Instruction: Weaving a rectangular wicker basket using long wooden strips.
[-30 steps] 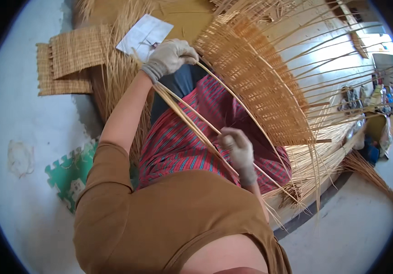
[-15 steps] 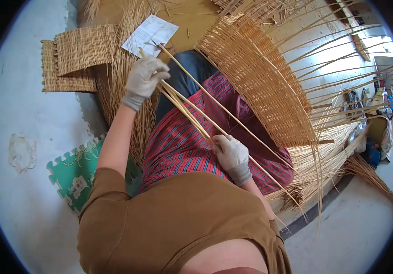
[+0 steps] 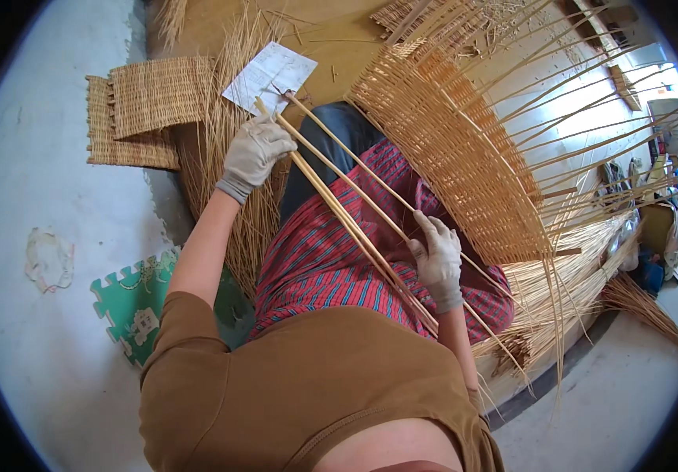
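My left hand (image 3: 258,153), in a pale grey work glove, is closed around a small bundle of peeled wicker rods (image 3: 337,211) near their upper ends. The bundle slants across the red striped cloth (image 3: 315,271) over my lap toward my belly. My right hand (image 3: 439,259), gloved too, has its thumb and fingers apart. It lies against a separate thin rod (image 3: 372,209), with the index fingertip near another long rod (image 3: 358,163). That rod's dark tip lies by a white paper sheet (image 3: 269,77).
A curved woven wicker panel (image 3: 453,149) with long loose stakes stands at the right. Below it lies a pile of pale rods (image 3: 559,303). Loose strands (image 3: 225,149) and flat woven pieces (image 3: 158,98) are at the left, above a green foam mat (image 3: 146,311).
My right hand has let go of the bundle and moved right and up to the thin rods, its fingers spreading. My left fingers have closed on the bundle. The view has shifted slightly.
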### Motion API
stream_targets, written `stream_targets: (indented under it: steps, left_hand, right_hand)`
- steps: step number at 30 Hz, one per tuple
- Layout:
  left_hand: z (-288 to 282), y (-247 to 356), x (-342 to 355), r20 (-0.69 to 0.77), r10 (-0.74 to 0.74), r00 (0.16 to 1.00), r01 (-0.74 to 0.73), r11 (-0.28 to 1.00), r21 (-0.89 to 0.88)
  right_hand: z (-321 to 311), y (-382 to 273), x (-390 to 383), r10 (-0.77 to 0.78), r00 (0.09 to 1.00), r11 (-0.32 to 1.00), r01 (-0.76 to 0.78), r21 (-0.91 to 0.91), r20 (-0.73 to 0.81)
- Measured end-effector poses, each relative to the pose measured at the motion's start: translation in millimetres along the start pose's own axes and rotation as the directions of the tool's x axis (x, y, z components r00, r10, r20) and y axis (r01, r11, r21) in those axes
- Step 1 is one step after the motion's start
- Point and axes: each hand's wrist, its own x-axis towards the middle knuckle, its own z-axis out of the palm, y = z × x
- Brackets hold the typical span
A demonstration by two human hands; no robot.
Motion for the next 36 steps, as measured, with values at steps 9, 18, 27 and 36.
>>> stream_targets:
  steps: [9,18,27,36]
  left_hand:
    - [3,9,-17,-0.103,-0.012,0.995,0.015,0.999,0.031]
    - [-18,19,-47,-0.036,-0.373,0.927,0.37,0.926,-0.074]
    - [-12,32,10,0.049,-0.067,0.997,0.073,0.989,-0.126]
    - [-29,30,98,-0.148,0.079,0.986,-0.1,0.985,-0.141]
  right_hand:
    - [5,-25,-5,-0.134,0.959,0.989,0.146,0.028,-0.249]
    - [21,-53,-13,-0.253,0.964,0.967,0.25,0.047,0.084]
    - [11,-67,-17,-0.025,0.994,1.0,0.023,0.017,0.104]
    - [-19,-68,-31,-0.335,0.735,0.928,0.366,-0.07,-0.589]
